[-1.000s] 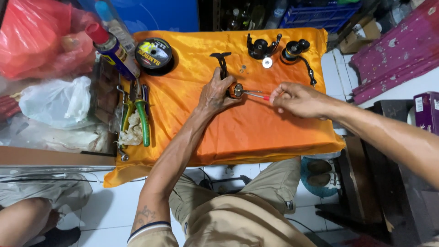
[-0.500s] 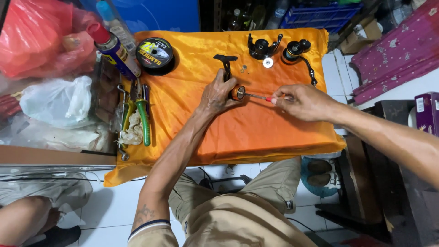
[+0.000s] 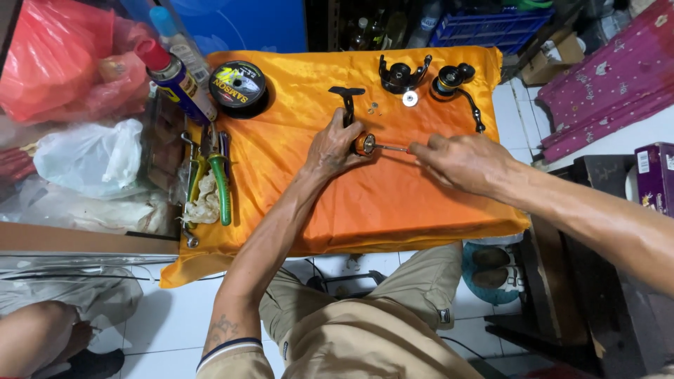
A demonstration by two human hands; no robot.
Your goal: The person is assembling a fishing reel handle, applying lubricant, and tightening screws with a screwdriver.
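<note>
bare cloth [image 3: 393,203] near, reel parts [image 3: 404,76] seemingly beyond

Little has moved in the last second: the right hand [image 3: 460,160] has drawn slightly back from the reel body [image 3: 363,144], so a bit more of the thin screwdriver [image 3: 393,148] shaft shows between them. The left hand [image 3: 331,147] has eased a touch toward the surface's near edge, its fingers now lower on the reel body.

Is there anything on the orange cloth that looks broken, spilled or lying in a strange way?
Nothing looks spilled or broken. The reel is in pieces: the left hand holds the reel body, the right hand holds a screwdriver against it, and a black rotor, crank handle and small washers lie loose on the cloth.
</note>
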